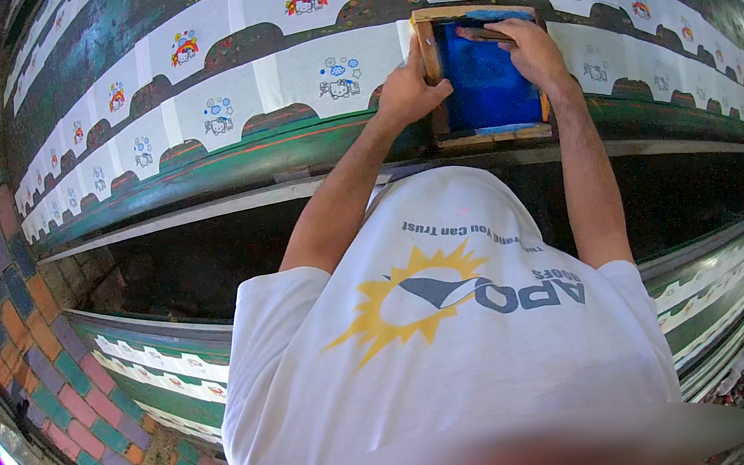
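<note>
A wooden screen-printing frame (442, 132) lies over the nearer row of white fabric pieces, its mesh (487, 88) covered in blue ink. My left hand (409, 87) grips the frame's left side, thumb on the wood. Near the frame's far end, my right hand (530, 50) holds a squeegee (479, 34) against the inked mesh. Left of the frame, a white fabric piece (292, 72) bears a cartoon print in blue and black. To the right, another fabric piece (593, 59) shows only dark outlines. The fabric beneath the frame is hidden.
A farther row of fabric (245, 8) carries multicoloured rainbow prints on the long green table (285, 154). Behind me stands another table (157, 363) with printed pieces, across a dark gap (205, 261). Coloured paving bricks (45, 374) cover the floor at left.
</note>
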Demonstrator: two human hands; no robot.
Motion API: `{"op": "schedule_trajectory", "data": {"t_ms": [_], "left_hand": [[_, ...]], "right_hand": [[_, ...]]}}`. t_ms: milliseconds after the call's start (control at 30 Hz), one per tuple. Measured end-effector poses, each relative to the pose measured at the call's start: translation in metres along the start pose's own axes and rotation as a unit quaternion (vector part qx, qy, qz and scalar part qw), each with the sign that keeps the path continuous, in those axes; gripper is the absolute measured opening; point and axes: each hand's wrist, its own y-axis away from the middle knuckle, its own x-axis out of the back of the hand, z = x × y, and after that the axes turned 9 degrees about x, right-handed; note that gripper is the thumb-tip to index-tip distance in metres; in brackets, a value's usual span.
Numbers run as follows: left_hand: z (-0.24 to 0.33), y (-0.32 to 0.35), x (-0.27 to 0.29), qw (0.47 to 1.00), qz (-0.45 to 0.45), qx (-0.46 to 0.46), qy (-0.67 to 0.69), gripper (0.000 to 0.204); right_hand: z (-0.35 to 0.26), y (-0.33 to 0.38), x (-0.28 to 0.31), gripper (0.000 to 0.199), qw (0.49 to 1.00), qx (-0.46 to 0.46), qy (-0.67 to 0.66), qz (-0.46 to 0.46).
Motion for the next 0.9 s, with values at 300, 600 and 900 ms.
{"op": "schedule_trajectory", "data": {"t_ms": [300, 600, 900], "left_hand": [[-0.008, -0.013, -0.006, 0.998, 0.033, -0.059, -0.004, 0.121], [0.003, -0.010, 0.003, 0.999, 0.006, -0.010, -0.030, 0.120], [0.051, 0.009, -0.020, 0.998, 0.051, -0.003, -0.021, 0.113]], "right_hand": [[-0.024, 0.077, -0.037, 0.056, 1.000, 0.001, 0.008, 0.030], [-0.037, 0.095, -0.036, 0.059, 1.000, 0.002, 0.019, 0.020], [0.006, 0.121, -0.020, 0.051, 0.995, 0.069, 0.009, 0.077]]}}
